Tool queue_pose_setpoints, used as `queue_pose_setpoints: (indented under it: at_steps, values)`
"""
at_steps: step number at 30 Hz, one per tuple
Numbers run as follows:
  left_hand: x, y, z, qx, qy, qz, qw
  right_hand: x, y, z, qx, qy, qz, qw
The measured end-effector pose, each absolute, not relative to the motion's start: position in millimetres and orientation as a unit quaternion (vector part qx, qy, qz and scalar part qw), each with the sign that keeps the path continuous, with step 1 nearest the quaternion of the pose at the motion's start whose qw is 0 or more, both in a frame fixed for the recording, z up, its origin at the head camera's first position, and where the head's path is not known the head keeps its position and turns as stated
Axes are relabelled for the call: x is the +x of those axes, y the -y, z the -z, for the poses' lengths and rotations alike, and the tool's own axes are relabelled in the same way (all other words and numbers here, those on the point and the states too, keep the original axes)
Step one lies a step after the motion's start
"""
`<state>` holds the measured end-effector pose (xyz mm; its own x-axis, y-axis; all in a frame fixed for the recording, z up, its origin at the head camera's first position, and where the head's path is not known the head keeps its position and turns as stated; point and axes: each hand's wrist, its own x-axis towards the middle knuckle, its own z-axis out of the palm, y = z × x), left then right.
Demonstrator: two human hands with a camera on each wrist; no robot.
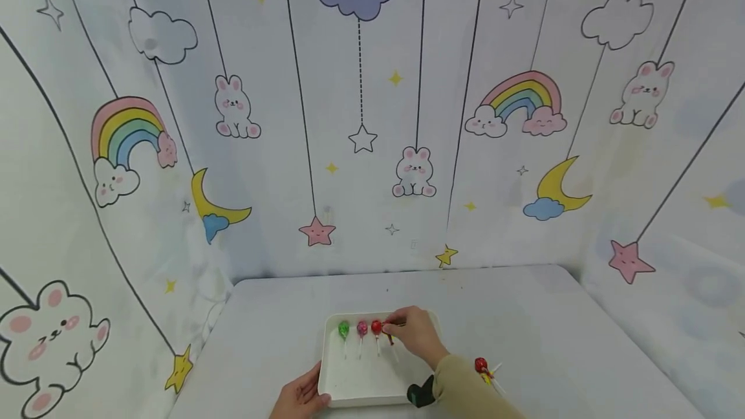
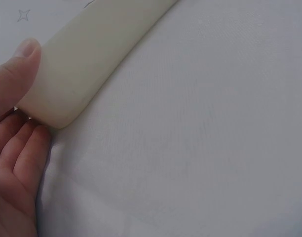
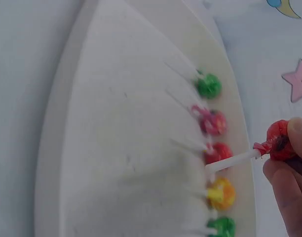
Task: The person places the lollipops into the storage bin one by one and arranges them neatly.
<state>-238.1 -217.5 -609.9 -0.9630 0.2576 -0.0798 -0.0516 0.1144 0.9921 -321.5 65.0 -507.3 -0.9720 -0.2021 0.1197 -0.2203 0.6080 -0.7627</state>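
Observation:
My left hand (image 1: 299,394) grips the near left corner of a white tray (image 1: 361,399). In the left wrist view its thumb lies on the tray's side and its fingers (image 2: 30,153) are at the bottom edge. Over the tray's far side, my right hand (image 1: 418,335) pinches a red-wrapped lollipop (image 3: 278,140) by its candy head, the white stick pointing over the tray. Below it a row lies along the far wall: a green lollipop (image 3: 209,86), a pink one (image 3: 213,121), a red one (image 3: 220,154), a yellow one (image 3: 222,193) and another green one (image 3: 224,227).
Right of the tray, more lollipops (image 1: 482,367), red and yellow, lie on the white tabletop (image 1: 524,315), partly behind the right sleeve (image 1: 471,386). A dark object (image 1: 420,393) sits at the right wrist. Cartoon-printed walls (image 1: 361,212) enclose the table at the back and sides.

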Motion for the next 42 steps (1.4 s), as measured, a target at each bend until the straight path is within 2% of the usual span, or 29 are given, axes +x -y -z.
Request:
queue_pose_setpoints:
  at_steps: [7, 16, 25, 34, 42]
  values:
    - [-237, 217, 607, 0.081, -0.734, -0.666, 0.11, -311, -17, 530, 0.129, 0.883, -0.451, 0.01]
    - [-236, 218, 604, 0.089, -0.731, -0.668, 0.108, -302, 10, 547, 0.104, 0.901, -0.422, -0.011]
    - [-235, 218, 601, 0.078, -0.727, -0.672, 0.117, -297, 19, 551, 0.076, 0.915, -0.394, -0.028]
    - [-237, 217, 606, 0.081, -0.723, -0.676, 0.113, -292, 17, 550, 0.085, 0.929, -0.361, -0.001]
    - [-237, 217, 606, 0.079, -0.726, -0.674, 0.114, -289, 20, 548, 0.085, 0.936, -0.342, -0.01]
